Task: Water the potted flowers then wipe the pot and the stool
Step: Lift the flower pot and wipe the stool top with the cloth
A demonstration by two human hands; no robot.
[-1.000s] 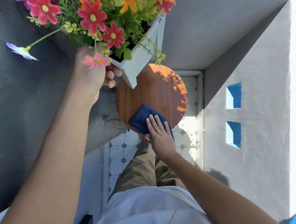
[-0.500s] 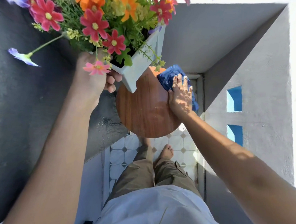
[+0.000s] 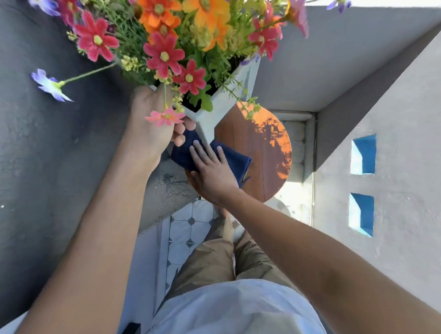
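**Head view: pot lifted clear, cloth pressed on the stool**

Head view. I see the left hand (image 3: 151, 133) closed around the near corner of the white square pot (image 3: 235, 89), holding it raised above and to the left of the stool (image 3: 262, 154); the pot's lower corner overlaps the stool's left edge in the picture, and I cannot tell whether the two touch. The flowers (image 3: 164, 53), red, orange, pink and purple on green stems, fill the pot and spread across the top of the frame. The right hand (image 3: 214, 171) lies flat, fingers (image 3: 197, 152) extended and slightly spread, pressing a dark blue cloth (image 3: 235, 160) onto the near-left part of the round wooden stool top. It does not pinch the cloth; the palm bears down on it. Sunlight and leaf shadow fall across the stool's far side. Below, I see patterned floor tiles (image 3: 183, 229), khaki trousers (image 3: 207, 265) and a light shirt (image 3: 230, 316). A dark grey wall (image 3: 31, 166) stands at left, a pale wall (image 3: 408, 193) with blue openings at right.
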